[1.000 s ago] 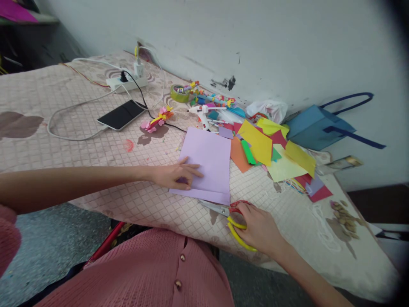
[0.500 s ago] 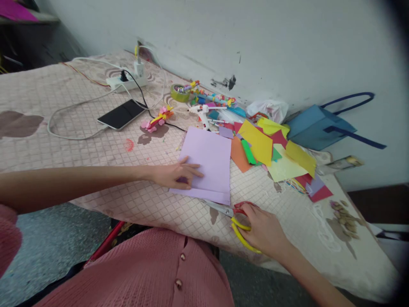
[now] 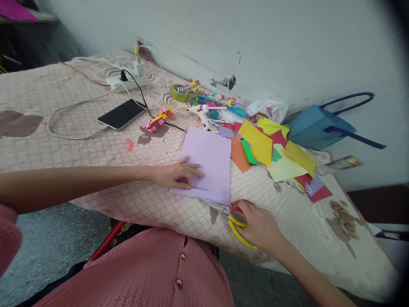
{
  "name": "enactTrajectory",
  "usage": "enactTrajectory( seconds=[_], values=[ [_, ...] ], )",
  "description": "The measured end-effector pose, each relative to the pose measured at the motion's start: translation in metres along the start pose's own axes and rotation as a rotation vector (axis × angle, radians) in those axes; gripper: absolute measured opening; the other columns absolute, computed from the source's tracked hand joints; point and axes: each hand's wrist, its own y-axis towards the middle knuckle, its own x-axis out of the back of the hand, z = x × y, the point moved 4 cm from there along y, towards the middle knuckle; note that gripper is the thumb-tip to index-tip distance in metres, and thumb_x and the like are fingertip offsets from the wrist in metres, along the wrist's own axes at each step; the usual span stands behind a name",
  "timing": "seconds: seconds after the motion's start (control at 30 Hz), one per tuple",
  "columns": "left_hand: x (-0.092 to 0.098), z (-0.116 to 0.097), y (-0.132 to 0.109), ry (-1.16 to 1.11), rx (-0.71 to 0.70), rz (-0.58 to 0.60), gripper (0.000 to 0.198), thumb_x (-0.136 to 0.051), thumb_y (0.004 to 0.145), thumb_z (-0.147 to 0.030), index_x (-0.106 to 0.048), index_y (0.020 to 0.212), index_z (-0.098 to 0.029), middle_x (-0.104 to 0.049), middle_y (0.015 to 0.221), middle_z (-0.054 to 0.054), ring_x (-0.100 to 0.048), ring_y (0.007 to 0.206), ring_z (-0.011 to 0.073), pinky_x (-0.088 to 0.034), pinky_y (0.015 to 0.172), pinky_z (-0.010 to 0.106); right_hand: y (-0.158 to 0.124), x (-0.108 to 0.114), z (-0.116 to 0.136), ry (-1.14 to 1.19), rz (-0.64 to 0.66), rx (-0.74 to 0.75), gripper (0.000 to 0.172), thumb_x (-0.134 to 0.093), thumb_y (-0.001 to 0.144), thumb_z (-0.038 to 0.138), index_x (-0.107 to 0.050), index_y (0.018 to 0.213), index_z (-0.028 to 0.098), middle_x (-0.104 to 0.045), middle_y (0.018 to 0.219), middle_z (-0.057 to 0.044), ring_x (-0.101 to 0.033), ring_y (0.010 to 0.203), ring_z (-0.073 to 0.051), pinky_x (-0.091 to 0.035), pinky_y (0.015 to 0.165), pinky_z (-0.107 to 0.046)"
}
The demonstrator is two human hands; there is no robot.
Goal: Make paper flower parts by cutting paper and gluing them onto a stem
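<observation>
Under the fingers of the left hand (image 3: 174,175), in the head view, a purple sheet (image 3: 209,160) lies on the table (image 3: 96,145). This hand is flat, with the fingers stretched and close together. It presses the near left part of the sheet and grips nothing. A narrow strip runs along the sheet's near edge, just below the fingertips, so the sheet looks folded.

To the right of these fingers, past the sheet's near corner, the right hand (image 3: 260,228) is curled over the handles of the scissors (image 3: 234,218). Its fingers bend around the yellow and red loops, but I cannot tell whether they pass through them. The blades (image 3: 214,205) lie flat, closed or nearly closed, and their tips are just beside the sheet's near edge, pointing toward the left fingers.

I judge the main danger to be this direction: if the scissors slide forward, the tips can reach the left fingertips. Only the left part of the sheet is pressed, so a push from the blades can turn the free right side or open the fold. The handles lie at the table's edge, below the right fingers, and with a loose grip they may slip off.
</observation>
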Motion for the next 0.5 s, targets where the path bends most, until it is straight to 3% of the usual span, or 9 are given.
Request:
enactTrajectory(
  seconds=[0.3,0.4,0.5],
  values=[
    [-0.002,-0.001,-0.001,0.042,-0.004,-0.014,0.016,-0.05,0.086,-0.026,-0.063,0.085,-0.018,-0.048,0.136,0.007,-0.024,0.136,0.0275,-0.003,0.109,0.058,0.023,-0.001,0.016,0.02,0.001,0.065,0.028,-0.054,0.08,0.043,-0.05,0.093,0.018,-0.064,0.085,-0.007,-0.062,0.08,-0.024,-0.043,0.066,-0.032],
    [-0.002,0.001,-0.004,0.056,-0.034,-0.045,0.02,-0.048,0.087,-0.026,-0.062,0.1,-0.02,-0.047,0.137,0.007,-0.024,0.136,0.0244,-0.002,0.11,0.055,0.026,0.0,0.018,0.038,0.012,0.072,0.029,-0.054,0.08,0.045,-0.051,0.093,0.019,-0.063,0.084,-0.007,-0.062,0.081,-0.024,-0.043,0.067,-0.032],
    [-0.003,0.0,-0.007,0.125,-0.107,0.017,0.03,-0.042,0.091,-0.026,-0.057,0.117,-0.025,-0.039,0.143,0.004,-0.014,0.139,0.0223,0.004,0.111,0.052,0.027,0.001,0.018,0.041,0.016,0.071,0.03,-0.053,0.081,0.045,-0.051,0.093,0.018,-0.063,0.084,-0.007,-0.062,0.081,-0.024,-0.043,0.067,-0.032]
  ],
)
